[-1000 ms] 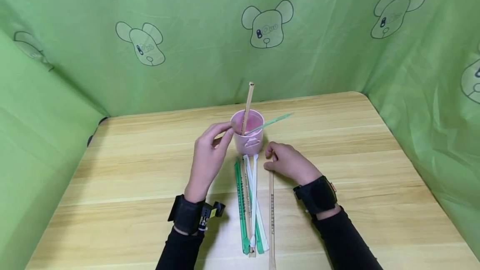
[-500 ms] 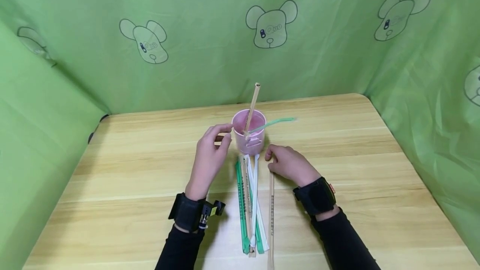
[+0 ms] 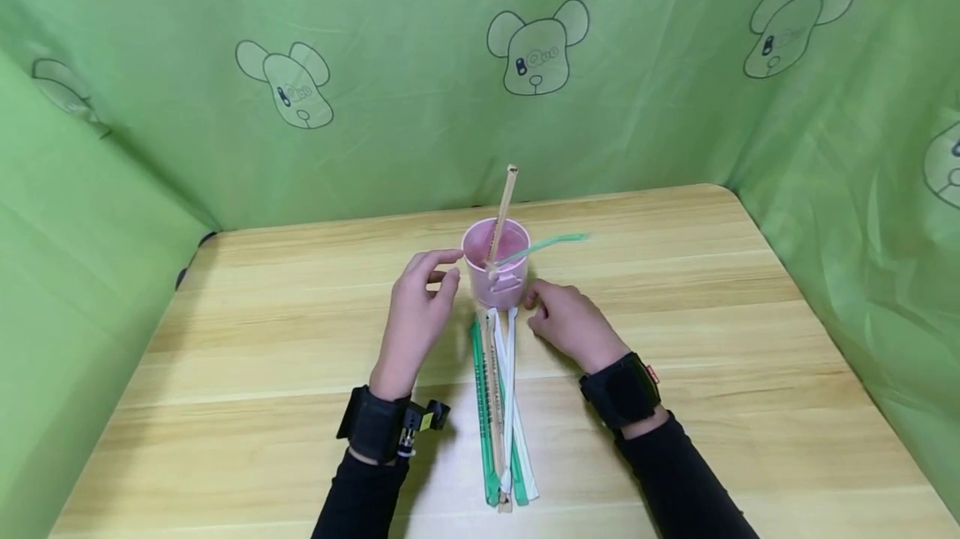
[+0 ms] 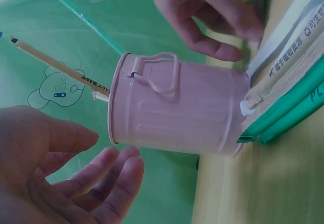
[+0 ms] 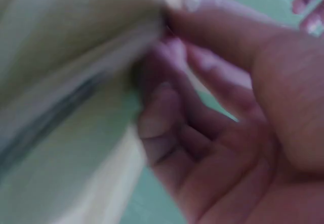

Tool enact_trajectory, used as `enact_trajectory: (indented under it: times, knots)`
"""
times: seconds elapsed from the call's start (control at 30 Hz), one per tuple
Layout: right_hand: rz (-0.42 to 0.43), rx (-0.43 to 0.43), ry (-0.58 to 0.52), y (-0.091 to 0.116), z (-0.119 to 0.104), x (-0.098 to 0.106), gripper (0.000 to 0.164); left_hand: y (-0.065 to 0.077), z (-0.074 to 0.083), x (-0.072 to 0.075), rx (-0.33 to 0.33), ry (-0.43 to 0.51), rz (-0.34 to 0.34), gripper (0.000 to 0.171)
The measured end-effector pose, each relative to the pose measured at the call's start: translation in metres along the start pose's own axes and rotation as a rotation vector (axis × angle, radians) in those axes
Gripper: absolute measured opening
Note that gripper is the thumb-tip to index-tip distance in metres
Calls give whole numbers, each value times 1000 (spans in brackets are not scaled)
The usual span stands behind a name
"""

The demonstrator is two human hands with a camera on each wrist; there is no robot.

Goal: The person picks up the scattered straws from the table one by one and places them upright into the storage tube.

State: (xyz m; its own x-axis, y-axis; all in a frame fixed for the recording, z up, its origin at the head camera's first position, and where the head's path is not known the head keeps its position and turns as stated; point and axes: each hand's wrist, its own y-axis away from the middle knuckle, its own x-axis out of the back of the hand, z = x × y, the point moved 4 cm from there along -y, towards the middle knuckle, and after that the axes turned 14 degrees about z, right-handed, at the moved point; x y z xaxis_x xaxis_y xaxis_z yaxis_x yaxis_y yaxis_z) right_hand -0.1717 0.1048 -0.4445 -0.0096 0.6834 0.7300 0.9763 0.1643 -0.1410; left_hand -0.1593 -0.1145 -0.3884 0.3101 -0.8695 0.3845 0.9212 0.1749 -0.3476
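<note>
A pink metal pail with side handles stands on the table. Inside it lean a tan paper-wrapped straw and a green-wrapped straw. Just left of its rim my left hand is held with relaxed fingers and nothing in them; the left wrist view shows a small gap to the pail. To the pail's lower right, my right hand pinches a straw between thumb and fingers. That straw is blurred in the right wrist view and hidden under the hand and arm in the head view.
In front of the pail lies a bundle of wrapped straws: green ones, tan ones and white ones. A green curtain with printed bear heads encloses the wooden table.
The tan straw lying right of the bundle has left its place on the table, and my right hand has turned slightly and shifted left. The left hand stays nearly still.
</note>
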Motion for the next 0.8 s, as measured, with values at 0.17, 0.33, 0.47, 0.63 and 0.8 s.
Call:
enact_trajectory:
  times: [0.17, 0.33, 0.47, 0.63, 0.8]
  knots:
    - [36, 27, 21, -1, 5, 6, 25, 1, -2, 2, 26, -35, -14, 28]
    - [-41, -8, 17, 3, 5, 15, 31, 3, -8, -1, 99, -129, -109, 29]
    - [-60, -37, 9, 3, 4, 14, 33, 8, -16, -8, 166, -235, -249, 30]
    - [-35, -5, 32, 1, 3, 15, 34, 17, -22, -15, 221, -303, -363, 34]
    - [58, 71, 22, -2, -2, 29, 30, 22, -22, -19, 253, -310, -414, 34]
